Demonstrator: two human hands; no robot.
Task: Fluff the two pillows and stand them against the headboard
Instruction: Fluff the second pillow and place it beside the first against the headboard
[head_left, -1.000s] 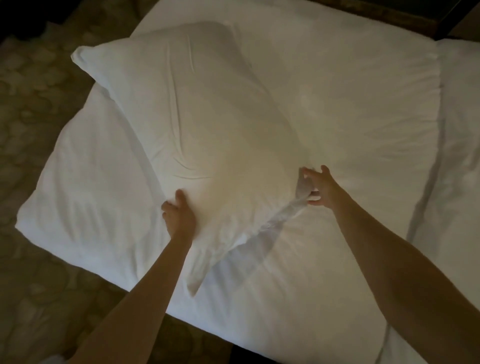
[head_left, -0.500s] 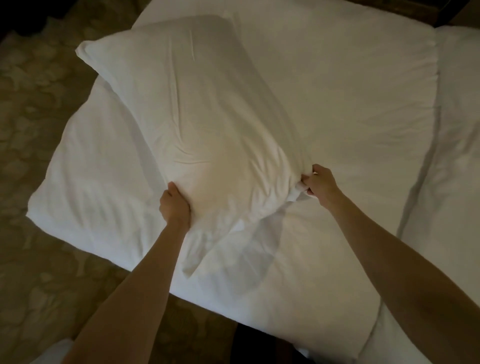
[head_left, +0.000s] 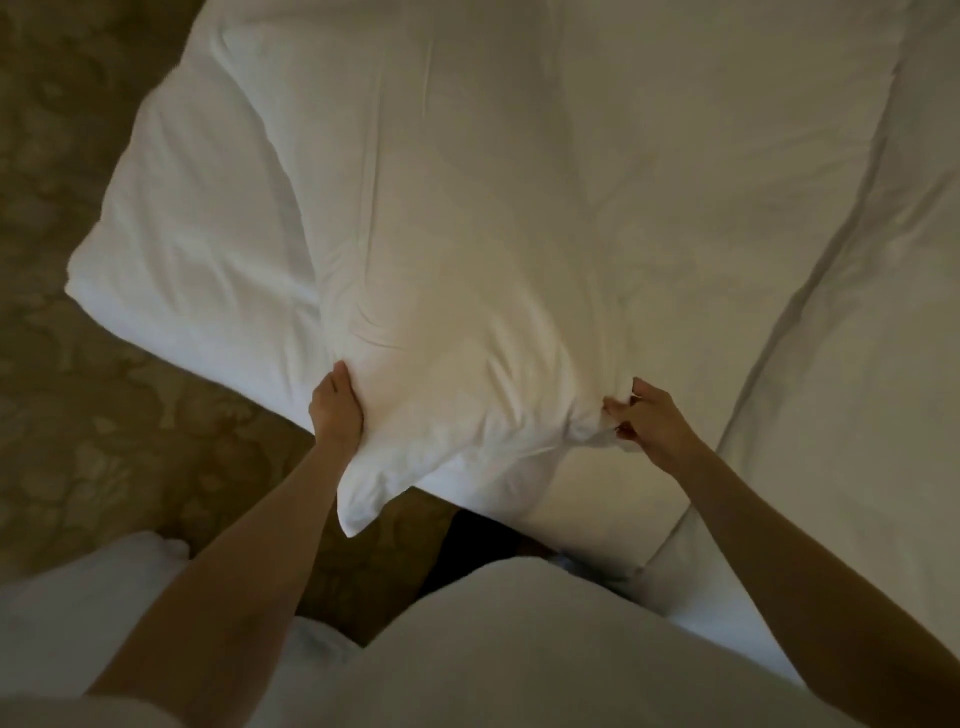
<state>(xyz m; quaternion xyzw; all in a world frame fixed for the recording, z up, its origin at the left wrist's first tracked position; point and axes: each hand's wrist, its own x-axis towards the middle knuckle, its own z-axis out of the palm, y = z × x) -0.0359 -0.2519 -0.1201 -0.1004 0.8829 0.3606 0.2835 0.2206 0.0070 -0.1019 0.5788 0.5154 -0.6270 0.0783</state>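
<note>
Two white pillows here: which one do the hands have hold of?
The upper white pillow, lying across the other. The left hand and right hand grip its near corners; the lower white pillow lies flat, untouched.

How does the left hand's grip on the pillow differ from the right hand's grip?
The left hand cups the pillow along its near left edge, palm flat against the bulk; the right hand pinches a bunched fold of fabric at the near right corner. The left hand's fingers lie together, mostly hidden behind the pillow; the right hand's fingers curl around the gathered cloth. Both are bare and grip the pillow's near end.
</note>
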